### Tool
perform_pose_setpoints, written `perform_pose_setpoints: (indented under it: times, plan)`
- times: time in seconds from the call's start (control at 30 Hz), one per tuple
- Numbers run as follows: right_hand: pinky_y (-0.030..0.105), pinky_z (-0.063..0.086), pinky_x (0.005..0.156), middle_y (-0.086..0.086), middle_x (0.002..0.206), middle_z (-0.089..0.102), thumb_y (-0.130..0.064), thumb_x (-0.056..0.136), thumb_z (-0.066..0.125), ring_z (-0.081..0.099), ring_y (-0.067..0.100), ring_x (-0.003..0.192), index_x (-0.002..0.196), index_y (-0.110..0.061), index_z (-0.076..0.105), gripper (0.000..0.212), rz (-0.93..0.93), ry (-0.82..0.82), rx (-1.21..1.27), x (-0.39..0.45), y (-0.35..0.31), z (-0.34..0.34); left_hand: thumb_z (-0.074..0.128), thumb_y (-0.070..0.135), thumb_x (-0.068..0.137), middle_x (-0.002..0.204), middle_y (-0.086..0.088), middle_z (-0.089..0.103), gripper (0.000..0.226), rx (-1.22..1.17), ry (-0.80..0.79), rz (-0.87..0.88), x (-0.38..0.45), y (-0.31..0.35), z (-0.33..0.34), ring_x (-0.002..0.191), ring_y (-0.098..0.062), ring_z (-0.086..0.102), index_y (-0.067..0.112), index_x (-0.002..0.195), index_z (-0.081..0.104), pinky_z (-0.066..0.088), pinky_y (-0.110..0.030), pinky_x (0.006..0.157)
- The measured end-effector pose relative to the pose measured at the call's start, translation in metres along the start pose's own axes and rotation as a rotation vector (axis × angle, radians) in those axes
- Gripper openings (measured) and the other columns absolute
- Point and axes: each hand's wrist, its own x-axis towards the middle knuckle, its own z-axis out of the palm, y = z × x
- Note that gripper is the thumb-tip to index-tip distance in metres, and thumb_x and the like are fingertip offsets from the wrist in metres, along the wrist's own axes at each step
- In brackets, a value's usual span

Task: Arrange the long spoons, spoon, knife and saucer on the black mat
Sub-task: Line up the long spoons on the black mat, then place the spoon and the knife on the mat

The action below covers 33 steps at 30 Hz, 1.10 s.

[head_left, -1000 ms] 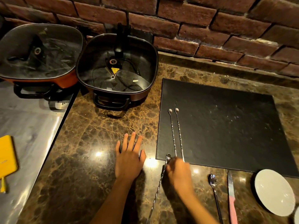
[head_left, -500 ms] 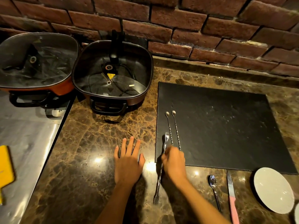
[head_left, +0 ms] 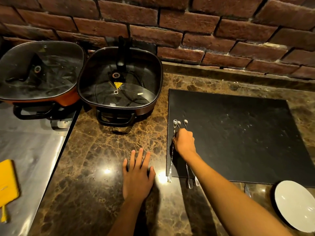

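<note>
Long spoon in right-hand grip, on black mat

mat on counter, right of two lidded pans at the wall | three long spoons side by side along mat's left edge — fork ends past its near edge | saucer off the mat, near right — knife tip just left of it

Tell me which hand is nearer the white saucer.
Right. The right hand is on the black mat, holding a long spoon at its left edge, up and left of the saucer. The left hand lies flat on the counter, farther left.
</note>
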Motion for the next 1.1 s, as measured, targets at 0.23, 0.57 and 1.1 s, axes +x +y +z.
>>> perform_pose_setpoints:
  times: [0.23, 0.57, 1.1]
  plan:
    - [0.037, 0.048, 0.070, 0.018, 0.081, 0.070, -0.008, 0.087, 0.055, 0.065, 0.036, 0.082, 0.081, -0.004, 0.063, 0.011, 0.152, 0.174, 0.191, -0.066, 0.119, -0.066, 0.040, 0.040, 0.099, 0.163, -0.008, 0.036, 0.056, -0.034, 0.060, 0.045, -0.003, -0.005, 0.006, 0.151, -0.031, 0.034, 0.024, 0.152, 0.043, 0.028, -0.057, 0.119]
    - [0.026, 0.039, 0.064, 0.003, 0.077, 0.064, -0.019, 0.081, 0.071, 0.064, 0.024, 0.076, 0.081, -0.015, 0.058, 0.013, 0.267, 0.067, 0.186, -0.193, 0.224, -0.047, 0.057, 0.018, 0.090, 0.154, -0.017, 0.046, 0.050, -0.301, 0.181, 0.451, -0.046, 0.137, -0.006, 0.145, -0.031, 0.042, 0.011, 0.139, 0.057, 0.036, -0.045, 0.118]
    - [0.027, 0.044, 0.060, 0.002, 0.077, 0.062, -0.011, 0.082, 0.054, 0.060, 0.018, 0.068, 0.076, -0.018, 0.051, 0.010, 0.208, 0.036, 0.052, -0.190, 0.227, -0.040, 0.054, 0.058, 0.083, 0.155, -0.004, 0.050, 0.073, -0.013, -0.382, 0.611, -0.076, 0.189, 0.008, 0.144, -0.024, 0.047, 0.023, 0.147, 0.050, 0.020, -0.046, 0.116]
